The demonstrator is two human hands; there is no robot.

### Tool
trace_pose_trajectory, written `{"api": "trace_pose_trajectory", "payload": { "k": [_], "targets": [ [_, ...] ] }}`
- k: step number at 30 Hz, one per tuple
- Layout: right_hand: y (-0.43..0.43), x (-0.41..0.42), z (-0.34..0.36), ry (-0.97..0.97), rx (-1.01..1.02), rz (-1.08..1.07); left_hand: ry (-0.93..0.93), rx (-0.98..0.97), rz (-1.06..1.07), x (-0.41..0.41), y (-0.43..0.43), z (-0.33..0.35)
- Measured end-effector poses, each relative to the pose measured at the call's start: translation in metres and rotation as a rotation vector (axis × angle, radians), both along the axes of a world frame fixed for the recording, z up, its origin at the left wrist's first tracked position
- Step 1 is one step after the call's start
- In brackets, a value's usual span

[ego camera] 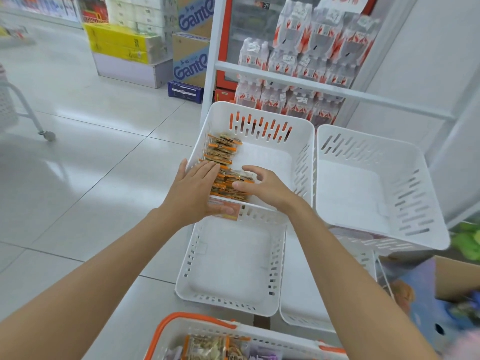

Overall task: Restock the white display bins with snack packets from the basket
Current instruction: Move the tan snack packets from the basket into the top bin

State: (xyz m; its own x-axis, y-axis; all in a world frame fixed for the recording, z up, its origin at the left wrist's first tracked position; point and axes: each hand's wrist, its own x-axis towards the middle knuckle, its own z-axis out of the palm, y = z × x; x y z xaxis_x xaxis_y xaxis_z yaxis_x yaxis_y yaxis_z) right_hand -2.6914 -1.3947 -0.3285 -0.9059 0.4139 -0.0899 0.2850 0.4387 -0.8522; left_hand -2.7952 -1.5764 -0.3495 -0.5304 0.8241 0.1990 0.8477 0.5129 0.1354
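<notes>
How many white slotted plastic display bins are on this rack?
4: upper-left bin, holding packets; upper-right bin, empty; lower-left bin, empty; lower-right bin, partly hidden. Others may be out of view.

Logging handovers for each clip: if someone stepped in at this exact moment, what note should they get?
Left hand: flat, fingers lying straight on the row of snack packets in the upper left bin.
Right hand: arched over the row's near end, thumb against it; grip unclear.
Done: one row of packets stands along that bin's left side.
Left: the rest of that bin, the upper right bin and the lower left bin show bare floors. More packets wait in the basket at the bottom edge.
</notes>
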Motion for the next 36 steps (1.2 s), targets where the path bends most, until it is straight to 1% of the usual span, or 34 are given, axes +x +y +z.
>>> {"api": "trace_pose_trajectory", "payload": {
  "k": [2, 5, 6, 7, 9, 11, 13, 15, 17, 19, 20, 21, 22, 23, 24, 25, 27, 28, 31, 32, 33, 34, 36],
  "targets": [
    [-0.006, 0.011, 0.005, 0.055, 0.109, -0.068, -0.048, 0.078, 0.006, 0.011, -0.003, 0.004],
    [-0.022, 0.041, 0.009, 0.190, 0.220, -0.202, -0.037, 0.263, -0.002, 0.038, -0.009, 0.007],
    [-0.030, 0.055, 0.009, 0.236, 0.248, -0.241, -0.059, 0.300, -0.020, 0.049, -0.013, 0.006],
    [-0.039, 0.071, 0.007, 0.265, 0.262, -0.268, -0.094, 0.325, -0.043, 0.062, -0.017, 0.004],
    [-0.058, 0.107, -0.006, 0.247, 0.240, -0.284, -0.178, 0.294, -0.077, 0.090, -0.027, -0.006],
    [-0.077, 0.145, -0.029, 0.158, 0.202, -0.248, -0.283, 0.187, -0.063, 0.120, -0.039, -0.024],
    [-0.093, 0.183, -0.060, 0.011, 0.157, -0.172, -0.419, 0.088, -0.032, 0.146, -0.056, -0.046],
    [-0.108, 0.217, -0.096, -0.204, 0.108, -0.049, -0.556, 0.050, 0.019, 0.167, -0.078, -0.072],
    [-0.118, 0.247, -0.135, -0.415, 0.081, 0.056, -0.622, 0.032, 0.078, 0.185, -0.101, -0.096],
    [-0.127, 0.270, -0.170, -0.554, 0.093, 0.099, -0.694, 0.033, 0.086, 0.200, -0.121, -0.120],
    [-0.131, 0.279, -0.185, -0.604, 0.117, 0.120, -0.735, 0.069, 0.067, 0.207, -0.130, -0.128],
    [-0.136, 0.285, -0.196, -0.644, 0.178, 0.157, -0.646, 0.054, 0.032, 0.213, -0.133, -0.135],
    [-0.140, 0.289, -0.205, -0.668, 0.268, 0.198, -0.642, 0.050, 0.027, 0.217, -0.136, -0.142],
    [-0.143, 0.290, -0.211, -0.674, 0.353, 0.232, -0.671, 0.031, 0.015, 0.220, -0.142, -0.148],
    [-0.145, 0.289, -0.213, -0.671, 0.406, 0.242, -0.786, 0.029, 0.036, 0.224, -0.149, -0.151],
    [-0.145, 0.287, -0.213, -0.666, 0.422, 0.234, -0.759, -0.001, 0.047, 0.227, -0.150, -0.155],
    [-0.142, 0.284, -0.205, -0.610, 0.379, 0.182, -0.758, 0.014, 0.052, 0.235, -0.153, -0.150],
    [-0.140, 0.283, -0.199, -0.541, 0.318, 0.132, -0.809, 0.041, 0.046, 0.239, -0.154, -0.147],
    [-0.149, 0.276, -0.168, -0.216, 0.042, -0.100, -0.952, 0.112, 0.012, 0.249, -0.146, -0.133],
    [-0.156, 0.271, -0.157, -0.118, -0.062, -0.143, -1.018, 0.131, -0.014, 0.252, -0.143, -0.130],
    [-0.163, 0.266, -0.147, -0.063, -0.157, -0.144, -1.077, 0.163, -0.043, 0.254, -0.140, -0.127],
    [-0.170, 0.261, -0.140, -0.049, -0.242, -0.111, -1.100, 0.181, -0.053, 0.255, -0.139, -0.126],
    [-0.178, 0.254, -0.131, -0.103, -0.330, -0.028, -1.077, 0.179, -0.023, 0.249, -0.142, -0.129]
  ]
}}
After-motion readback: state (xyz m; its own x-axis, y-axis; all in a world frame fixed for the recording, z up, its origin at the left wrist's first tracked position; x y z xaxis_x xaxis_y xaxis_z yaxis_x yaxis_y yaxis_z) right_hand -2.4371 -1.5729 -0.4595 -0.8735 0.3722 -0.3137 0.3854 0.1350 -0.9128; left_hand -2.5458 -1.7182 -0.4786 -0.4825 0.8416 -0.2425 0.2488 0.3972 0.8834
